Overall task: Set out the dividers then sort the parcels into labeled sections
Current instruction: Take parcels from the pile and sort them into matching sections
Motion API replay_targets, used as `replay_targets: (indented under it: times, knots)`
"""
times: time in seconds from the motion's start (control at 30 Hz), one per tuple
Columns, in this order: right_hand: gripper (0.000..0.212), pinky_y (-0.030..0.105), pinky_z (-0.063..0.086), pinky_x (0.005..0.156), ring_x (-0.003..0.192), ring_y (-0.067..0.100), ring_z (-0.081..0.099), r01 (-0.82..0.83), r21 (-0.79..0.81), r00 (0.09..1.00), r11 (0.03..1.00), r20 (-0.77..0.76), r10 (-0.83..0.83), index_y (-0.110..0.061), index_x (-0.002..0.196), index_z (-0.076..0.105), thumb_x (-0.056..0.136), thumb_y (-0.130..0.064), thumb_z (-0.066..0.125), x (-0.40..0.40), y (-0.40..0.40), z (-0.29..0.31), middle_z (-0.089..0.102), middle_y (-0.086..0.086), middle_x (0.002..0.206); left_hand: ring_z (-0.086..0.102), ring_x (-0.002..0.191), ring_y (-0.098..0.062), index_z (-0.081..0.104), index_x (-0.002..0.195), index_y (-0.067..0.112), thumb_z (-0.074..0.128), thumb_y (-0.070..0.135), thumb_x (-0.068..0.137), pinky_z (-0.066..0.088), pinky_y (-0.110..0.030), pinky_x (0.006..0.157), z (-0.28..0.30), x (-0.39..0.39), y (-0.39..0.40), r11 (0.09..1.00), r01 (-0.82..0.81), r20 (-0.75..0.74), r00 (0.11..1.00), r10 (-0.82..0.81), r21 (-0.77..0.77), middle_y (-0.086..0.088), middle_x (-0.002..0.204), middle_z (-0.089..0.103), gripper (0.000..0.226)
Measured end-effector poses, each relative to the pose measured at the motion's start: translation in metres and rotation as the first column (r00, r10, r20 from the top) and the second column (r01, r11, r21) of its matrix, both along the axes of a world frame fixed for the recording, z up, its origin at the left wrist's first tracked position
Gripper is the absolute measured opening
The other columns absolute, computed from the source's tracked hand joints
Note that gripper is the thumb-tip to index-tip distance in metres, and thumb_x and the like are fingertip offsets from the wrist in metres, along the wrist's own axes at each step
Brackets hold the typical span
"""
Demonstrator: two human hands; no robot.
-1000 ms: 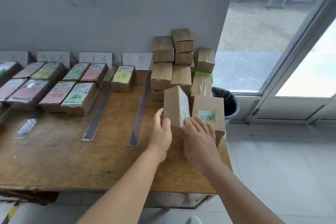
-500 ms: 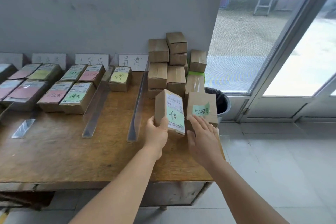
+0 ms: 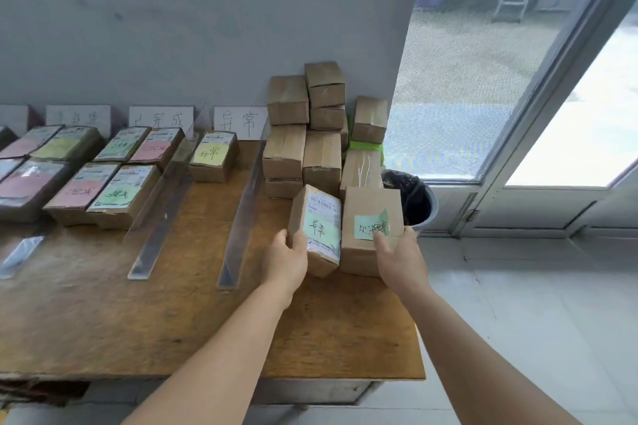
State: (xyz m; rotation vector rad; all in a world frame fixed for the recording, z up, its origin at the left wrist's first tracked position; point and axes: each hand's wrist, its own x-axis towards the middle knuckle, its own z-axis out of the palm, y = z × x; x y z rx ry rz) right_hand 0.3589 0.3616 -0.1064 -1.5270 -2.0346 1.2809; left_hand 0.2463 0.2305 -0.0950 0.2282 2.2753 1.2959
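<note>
My left hand grips a brown parcel with a green note, tilted up off the wooden table. My right hand holds the lower right corner of a second parcel with a green note, standing beside the first. Behind them rises a stack of plain brown parcels. Clear dividers lie front to back on the table. White label cards lean on the wall. Sorted parcels with coloured notes fill the left sections; one with a yellow note sits under the right card.
A bucket lined with a black bag stands on the floor just off the table's right end. A glass door fills the right side. A short clear strip lies at the table's left front. The table's front edge is near my elbows.
My left hand has turned its parcel so the green note faces me and tilted it up. My right hand slid from that parcel to the neighbouring one's lower right corner.
</note>
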Motion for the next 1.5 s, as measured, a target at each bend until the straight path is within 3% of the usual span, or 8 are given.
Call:
replay_targets:
  times: [0.07,0.23,0.33,0.5,0.73,1.03,1.2,1.5]
  knots:
    - [0.05,0.047,0.041,0.103,0.117,0.027,0.054,-0.007,-0.061,0.999,0.998,-0.043,0.004,-0.015,0.134,0.041,0.094,-0.042,0.051,0.003,0.004,0.002,0.059,0.005,0.128,0.047,0.126,-0.021,0.028,0.151,0.019,0.045,0.044,0.099,0.04,-0.027,0.083,-0.001,-0.001,0.004,1.0,-0.003,0.033,0.999,0.002,0.026,-0.004,0.146,0.044,0.06]
    - [0.056,0.041,0.045,0.098,0.113,0.019,0.054,-0.01,-0.211,0.983,0.977,-0.18,-0.029,-0.024,0.139,0.039,0.09,-0.043,0.059,0.011,0.015,-0.003,0.058,-0.004,0.122,0.048,0.122,-0.018,0.031,0.15,0.023,0.046,0.039,0.099,0.04,-0.029,0.088,-0.002,0.003,0.007,0.994,-0.07,0.09,0.994,0.062,0.082,0.0,0.142,0.048,0.055]
    - [0.06,0.048,0.047,0.098,0.108,0.017,0.058,-0.016,-0.3,0.956,0.954,-0.283,-0.073,-0.032,0.13,0.047,0.076,-0.053,0.062,0.012,0.021,-0.005,0.062,-0.008,0.115,0.053,0.114,-0.013,0.039,0.144,0.026,0.043,0.039,0.098,0.047,-0.032,0.092,0.002,0.006,0.008,0.986,-0.089,0.036,0.996,0.085,0.139,0.005,0.134,0.056,0.048]
    - [0.045,0.044,0.05,0.085,0.108,0.02,0.057,-0.106,-0.426,0.858,0.898,-0.496,-0.134,-0.034,0.131,0.042,0.09,-0.033,0.061,0.005,0.025,0.01,0.059,-0.004,0.116,0.053,0.116,-0.012,0.041,0.142,0.029,0.043,0.038,0.098,0.046,-0.034,0.097,0.024,0.007,0.005,0.968,-0.106,-0.053,0.991,0.121,0.229,0.009,0.13,0.058,0.045]
    - [0.049,0.046,0.05,0.088,0.102,0.016,0.059,-0.244,-0.368,0.747,0.897,-0.661,-0.068,-0.032,0.133,0.038,0.091,-0.027,0.062,-0.022,0.02,0.05,0.059,-0.003,0.118,0.055,0.115,-0.009,0.046,0.139,0.034,0.047,0.043,0.095,0.047,-0.042,0.1,0.06,0.001,-0.016,0.909,-0.16,-0.097,0.973,0.212,0.384,0.013,0.123,0.062,0.045]
    - [0.046,0.044,0.052,0.089,0.102,0.013,0.058,-0.238,-0.212,0.71,0.948,-0.704,0.021,-0.033,0.128,0.04,0.09,-0.033,0.064,-0.08,-0.008,0.088,0.056,0.0,0.12,0.063,0.096,-0.011,0.054,0.123,0.019,0.057,0.031,0.096,0.05,-0.032,0.089,0.094,-0.064,-0.056,0.722,-0.43,0.157,0.896,0.415,0.541,0.002,0.108,0.068,0.03]
    - [0.045,0.027,0.047,0.065,0.09,0.006,0.058,-0.173,-0.179,0.695,0.969,-0.719,-0.009,-0.029,0.131,0.041,0.091,-0.031,0.062,-0.119,-0.019,0.102,0.059,-0.007,0.106,0.061,0.099,-0.023,0.054,0.12,0.021,0.057,0.039,0.095,0.051,-0.04,0.094,0.079,-0.122,-0.066,0.778,-0.462,0.24,0.887,0.395,0.426,-0.001,0.106,0.065,0.031]
    - [0.042,0.03,0.048,0.072,0.094,0.011,0.062,-0.071,-0.156,0.715,0.985,-0.697,-0.059,-0.035,0.126,0.042,0.09,-0.036,0.064,-0.189,-0.028,0.106,0.061,-0.002,0.116,0.058,0.099,-0.019,0.054,0.117,0.019,0.058,0.031,0.096,0.051,-0.036,0.096,0.03,-0.209,-0.036,0.838,-0.41,0.369,0.888,0.275,0.361,-0.003,0.116,0.062,0.025]
